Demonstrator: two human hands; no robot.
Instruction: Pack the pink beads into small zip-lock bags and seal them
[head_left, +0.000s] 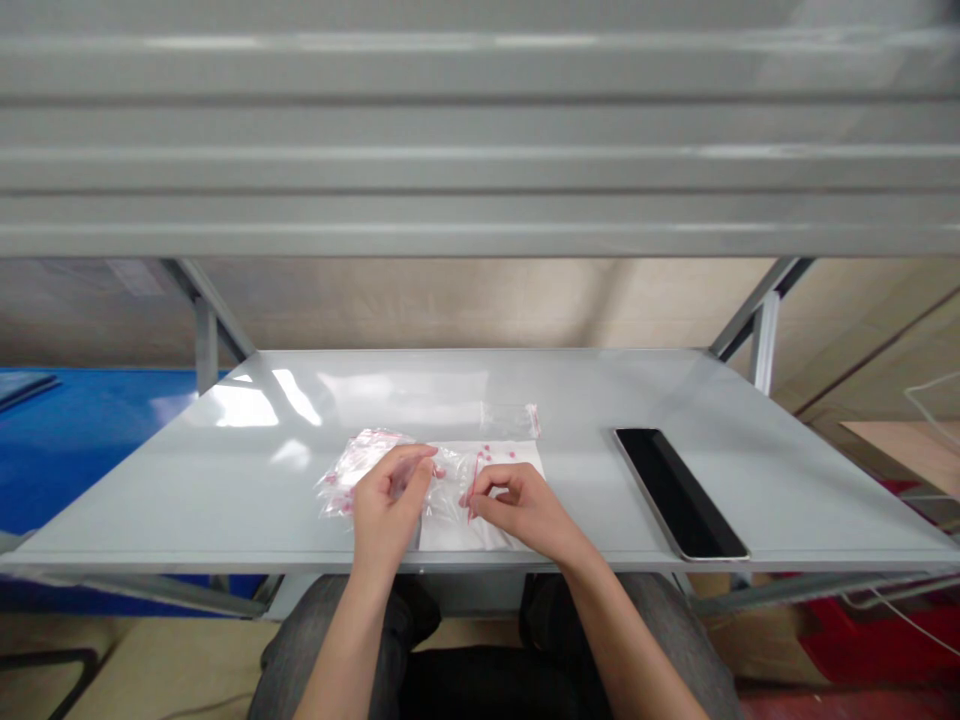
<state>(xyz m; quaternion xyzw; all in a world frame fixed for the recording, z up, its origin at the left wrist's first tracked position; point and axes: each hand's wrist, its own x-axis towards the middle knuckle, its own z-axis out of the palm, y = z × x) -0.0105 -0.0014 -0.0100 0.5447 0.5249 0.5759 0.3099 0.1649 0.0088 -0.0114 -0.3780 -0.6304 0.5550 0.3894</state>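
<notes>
Between my hands is a small clear zip bag [450, 492] with a red line along its right edge. My right hand [521, 502] pinches that red-lined edge between thumb and fingers. My left hand [391, 495] has its thumb and fingers closed on the bag's other side; a small reddish bit shows by its fingertips, too blurred to name. Under the bag lies a white sheet [465, 538], with several small red pieces [487, 452] near its far edge. Left of my left hand is a heap of clear bags [356, 465] with red marks or pieces in them.
Another clear bag [506, 420] lies flat behind the white sheet. A dark-screened tablet or large phone [679, 490] rests on the right of the grey tabletop [570, 395]. A grey ribbed shelf [480, 180] overhangs the table. A blue surface [97, 440] is at the left.
</notes>
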